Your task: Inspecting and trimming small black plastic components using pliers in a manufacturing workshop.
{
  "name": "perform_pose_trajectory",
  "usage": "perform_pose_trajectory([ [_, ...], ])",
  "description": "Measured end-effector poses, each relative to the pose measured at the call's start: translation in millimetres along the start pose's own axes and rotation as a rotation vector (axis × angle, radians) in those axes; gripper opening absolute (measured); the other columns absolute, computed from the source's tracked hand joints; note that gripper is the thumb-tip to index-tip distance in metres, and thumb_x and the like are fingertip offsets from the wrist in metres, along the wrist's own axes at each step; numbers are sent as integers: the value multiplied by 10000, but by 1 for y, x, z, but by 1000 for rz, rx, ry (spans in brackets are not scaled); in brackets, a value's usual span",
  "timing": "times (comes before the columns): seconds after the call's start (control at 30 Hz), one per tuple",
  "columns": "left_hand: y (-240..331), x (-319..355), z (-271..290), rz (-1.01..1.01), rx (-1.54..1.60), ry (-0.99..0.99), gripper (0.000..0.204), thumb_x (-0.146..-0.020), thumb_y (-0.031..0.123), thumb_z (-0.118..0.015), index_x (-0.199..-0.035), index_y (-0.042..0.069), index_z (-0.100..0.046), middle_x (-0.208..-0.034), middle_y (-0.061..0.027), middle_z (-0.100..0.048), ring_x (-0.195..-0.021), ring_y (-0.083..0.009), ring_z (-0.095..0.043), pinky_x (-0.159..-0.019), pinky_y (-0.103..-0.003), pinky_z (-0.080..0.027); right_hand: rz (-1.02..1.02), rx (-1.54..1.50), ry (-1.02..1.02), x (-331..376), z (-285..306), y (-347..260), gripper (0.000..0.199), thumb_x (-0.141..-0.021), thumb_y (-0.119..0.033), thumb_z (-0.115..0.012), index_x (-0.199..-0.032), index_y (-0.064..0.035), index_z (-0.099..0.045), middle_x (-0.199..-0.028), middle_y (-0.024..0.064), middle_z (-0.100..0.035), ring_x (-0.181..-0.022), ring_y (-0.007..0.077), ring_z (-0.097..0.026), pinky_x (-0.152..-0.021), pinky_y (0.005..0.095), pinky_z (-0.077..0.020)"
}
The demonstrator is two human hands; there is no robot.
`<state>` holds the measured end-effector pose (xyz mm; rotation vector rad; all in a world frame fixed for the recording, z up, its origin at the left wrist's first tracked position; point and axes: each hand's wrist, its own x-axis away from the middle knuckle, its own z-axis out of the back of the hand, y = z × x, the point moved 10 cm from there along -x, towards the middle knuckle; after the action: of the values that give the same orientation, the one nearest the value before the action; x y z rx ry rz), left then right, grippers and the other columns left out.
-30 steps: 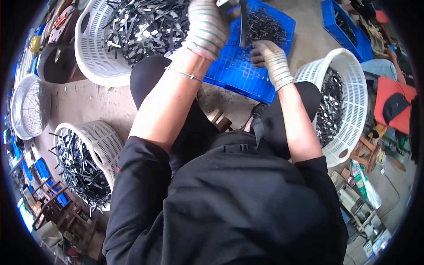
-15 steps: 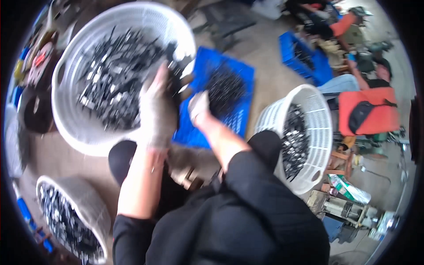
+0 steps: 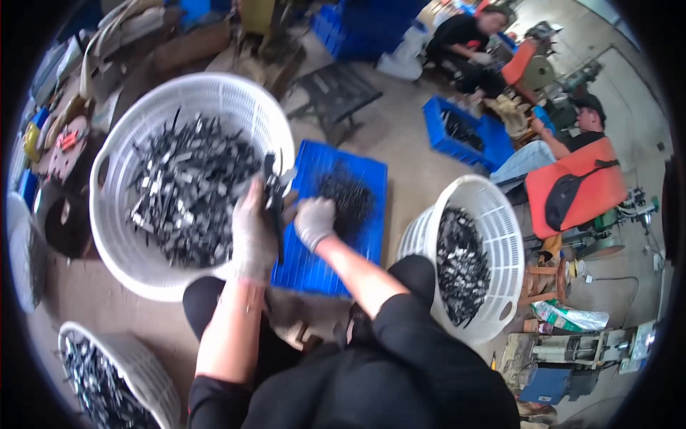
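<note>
My left hand (image 3: 251,243), in a pale knit glove, is closed around a bunch of dark flat strips (image 3: 274,204) at the right rim of a large white basket (image 3: 104,222). That basket holds many loose black and grey metal-looking pieces (image 3: 189,189). My right hand (image 3: 314,222), gloved too, is closed just right of the strips, over a blue plastic tray (image 3: 304,277). Its fingertips are partly hidden, so what they grip cannot be made out. A pile of small dark thin pieces (image 3: 348,199) lies in the tray.
White baskets of dark pieces stand at my right (image 3: 506,250) and lower left (image 3: 146,365). A low black stool (image 3: 336,93) is beyond the tray. Two people sit at the far right near blue crates (image 3: 450,146) and a red chair back (image 3: 572,193). Machinery (image 3: 572,350) stands lower right.
The view has tilted up, so the baskets and tray sit lower in the picture and the people at the back show more. Both my hands stay between basket and tray, the left still holding strips.
</note>
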<state>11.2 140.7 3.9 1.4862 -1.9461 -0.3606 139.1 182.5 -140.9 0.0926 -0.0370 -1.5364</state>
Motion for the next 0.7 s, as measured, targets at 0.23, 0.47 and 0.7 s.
perform_pose_trajectory([
  [0.23,-19,-22,8,-24,34,-82,369,-976,345,-412,-1095,10,-510,-884,-134,-627,-715,-264,-654,-562,-324,-547,-331,-1518,121,70,101,102,282,-897,-331,-578,-952,-59,-622,-826,25,-623,-633,91,-567,-536,228,-462],
  [0.47,-64,2,4,17,-135,-163,253,-902,208,-575,-1118,78,-553,-983,-65,-616,-802,-200,-616,-601,-321,-534,-342,-1698,93,127,147,100,238,-874,-235,-628,-1009,-38,-639,-813,20,-619,-625,71,-538,-521,196,-428],
  [0.7,-94,19,5,274,-27,-180,384,-941,410,-472,-1177,113,-533,-1110,-95,-560,-1062,-279,-512,-805,-499,-491,-371,-1665,174,136,157,99,201,-866,-172,-640,-989,-13,-647,-791,29,-628,-607,74,-563,-505,193,-456],
])
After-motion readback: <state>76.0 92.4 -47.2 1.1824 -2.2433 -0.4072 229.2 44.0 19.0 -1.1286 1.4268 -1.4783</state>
